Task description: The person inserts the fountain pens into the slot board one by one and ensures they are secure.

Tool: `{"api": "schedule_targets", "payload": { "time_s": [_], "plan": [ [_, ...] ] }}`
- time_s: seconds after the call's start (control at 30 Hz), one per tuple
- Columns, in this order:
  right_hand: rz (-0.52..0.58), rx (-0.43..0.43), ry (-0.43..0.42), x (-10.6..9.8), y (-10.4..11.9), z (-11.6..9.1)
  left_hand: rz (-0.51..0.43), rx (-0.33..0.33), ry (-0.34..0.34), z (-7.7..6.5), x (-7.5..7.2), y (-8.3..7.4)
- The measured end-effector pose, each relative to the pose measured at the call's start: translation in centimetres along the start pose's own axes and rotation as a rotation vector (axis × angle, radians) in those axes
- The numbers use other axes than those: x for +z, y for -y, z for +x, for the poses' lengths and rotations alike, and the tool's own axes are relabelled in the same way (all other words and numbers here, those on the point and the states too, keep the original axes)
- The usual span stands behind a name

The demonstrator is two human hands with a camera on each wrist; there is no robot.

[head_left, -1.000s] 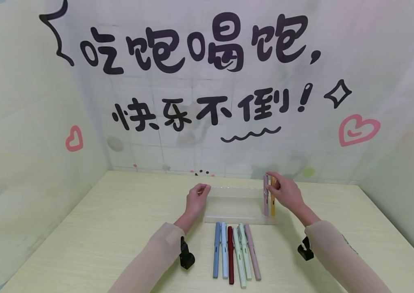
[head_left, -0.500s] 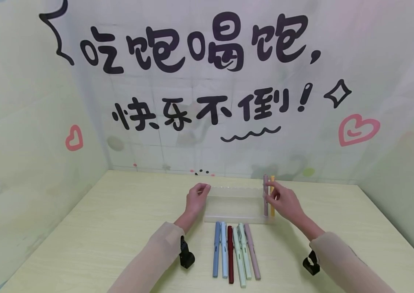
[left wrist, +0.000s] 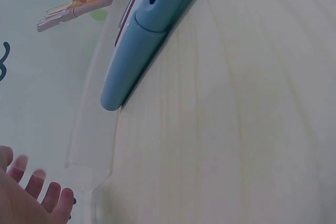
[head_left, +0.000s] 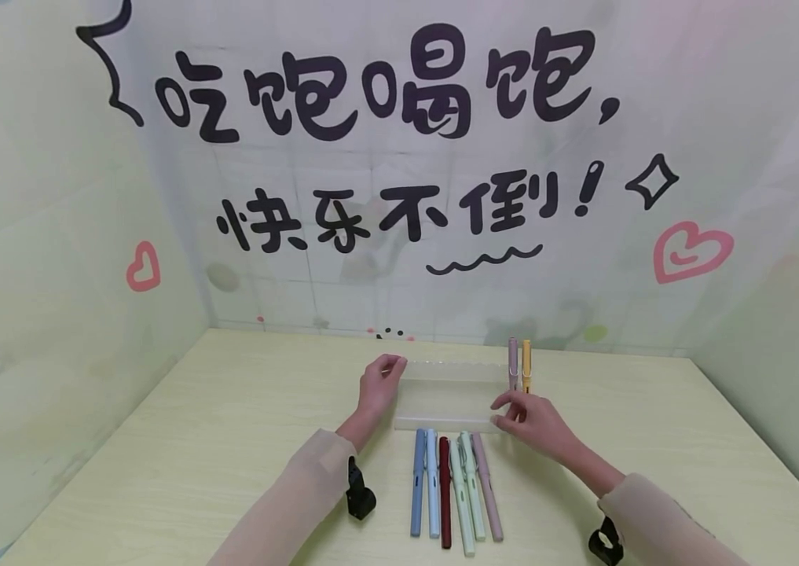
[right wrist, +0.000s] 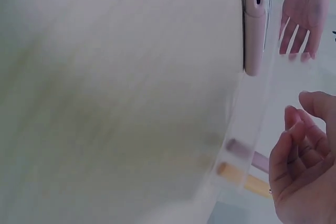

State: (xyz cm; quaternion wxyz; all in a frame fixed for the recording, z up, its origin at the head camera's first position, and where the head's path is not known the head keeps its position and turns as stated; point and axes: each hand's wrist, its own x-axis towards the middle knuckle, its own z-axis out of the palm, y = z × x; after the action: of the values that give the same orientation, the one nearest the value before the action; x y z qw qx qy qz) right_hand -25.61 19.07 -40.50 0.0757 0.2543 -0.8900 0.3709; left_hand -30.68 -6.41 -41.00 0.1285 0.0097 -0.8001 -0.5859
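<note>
A clear plastic pen holder (head_left: 450,397) stands at the back of the table. My left hand (head_left: 379,385) holds its left end by the upper corner, thumb and fingertips at the edge. At the holder's right end a mauve pen (head_left: 513,358) and a yellow pen (head_left: 526,362) stand upright, side by side. My right hand (head_left: 536,424) is in front of their lower ends, fingers loosely bent, with nothing between thumb and fingertips in the right wrist view. Caps toward the holder, a blue pen (head_left: 418,483), a dark red pen (head_left: 445,495) and another mauve pen (head_left: 487,487) lie in a row.
Among the lying pens are a light blue pen (head_left: 432,483) and two pale green pens, one green pen (head_left: 462,499) reaching nearest to me. A printed cloth backdrop (head_left: 342,299) closes off the back of the pale wooden table (head_left: 180,456) and both sides.
My right hand has let go of the upright mauve pen's top and come down toward the holder's front edge. The mauve pen stays standing. My left hand has not moved.
</note>
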Motion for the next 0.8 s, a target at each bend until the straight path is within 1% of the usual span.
{"api": "schedule_targets", "payload": {
  "time_s": [0.23, 0.33, 0.43, 0.63, 0.8],
  "plan": [
    [0.064, 0.027, 0.113, 0.8, 0.4, -0.6, 0.010, -0.003, -0.014, 0.1, 0.1, 0.0],
    [0.083, 0.025, 0.152, 1.2, 0.6, -0.7, 0.012, -0.008, -0.014, 0.1, 0.1, 0.1],
    [0.088, 0.027, 0.176, 1.5, 0.7, -0.7, 0.011, -0.012, -0.016, 0.1, 0.1, 0.1],
    [0.056, 0.055, 0.207, 2.0, 0.7, -0.6, 0.020, 0.006, -0.012, 0.0, 0.1, 0.0],
    [0.028, 0.050, 0.225, 2.3, 0.8, -0.8, 0.021, 0.006, -0.013, -0.2, 0.0, -0.2]
  ]
}}
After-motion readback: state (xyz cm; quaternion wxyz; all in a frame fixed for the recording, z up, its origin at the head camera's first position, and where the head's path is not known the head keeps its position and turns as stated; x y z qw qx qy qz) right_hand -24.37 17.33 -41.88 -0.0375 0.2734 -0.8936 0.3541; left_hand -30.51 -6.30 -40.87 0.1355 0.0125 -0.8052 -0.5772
